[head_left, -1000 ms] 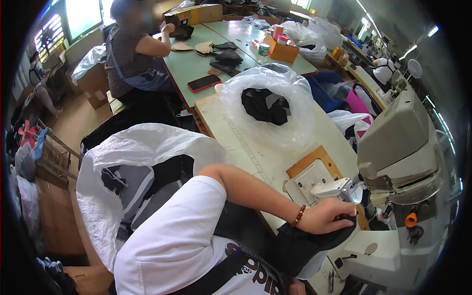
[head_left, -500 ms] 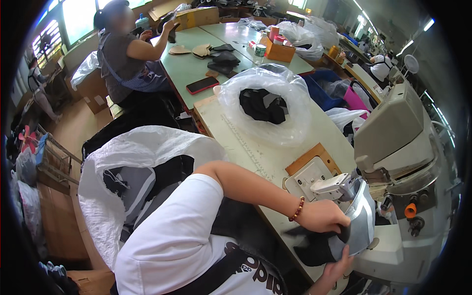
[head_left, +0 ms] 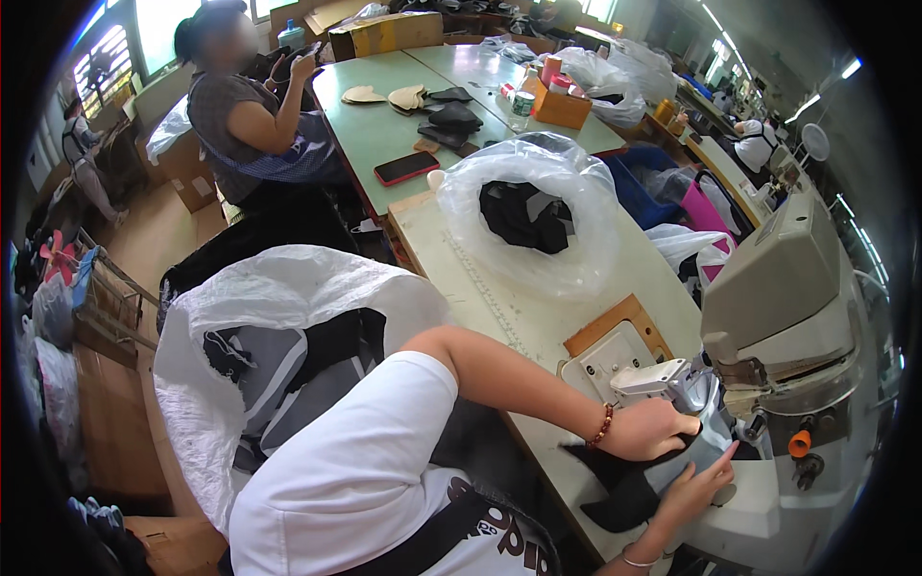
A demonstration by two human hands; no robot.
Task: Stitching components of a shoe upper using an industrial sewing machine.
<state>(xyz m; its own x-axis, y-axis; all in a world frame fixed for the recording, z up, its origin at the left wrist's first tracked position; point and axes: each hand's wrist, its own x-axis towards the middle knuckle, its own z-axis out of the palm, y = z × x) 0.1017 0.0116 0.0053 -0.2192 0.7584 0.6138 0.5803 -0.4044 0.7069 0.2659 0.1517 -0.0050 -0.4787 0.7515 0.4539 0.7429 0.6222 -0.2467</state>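
Observation:
A black and grey fabric piece (head_left: 669, 469) with a lighter band lies bent against the sewing machine's (head_left: 776, 288) narrow white arm (head_left: 650, 380). My left hand (head_left: 645, 429), with a beaded bracelet at its wrist, pinches the piece's upper edge close to the machine. Lower down, my right hand (head_left: 693, 492) holds the grey part from the near side, its fingers stretched along the fabric and a thin bangle on the wrist. Black ends of the piece hang toward the table's front edge. The needle area is hidden.
A white woven sack (head_left: 187, 384) of grey and black pieces stands at my left. On the worktable (head_left: 461, 278) sits a clear plastic bag (head_left: 586, 254) with black pieces. Beyond, a green table (head_left: 370, 130) bears a red-edged phone (head_left: 406, 168); a co-worker (head_left: 235, 115) sits beside it.
My right hand has moved up and right along the fabric piece, with its fingers now stretched out. The piece sits further round the machine arm. The co-worker's raised hand has come down. The view has shifted slightly.

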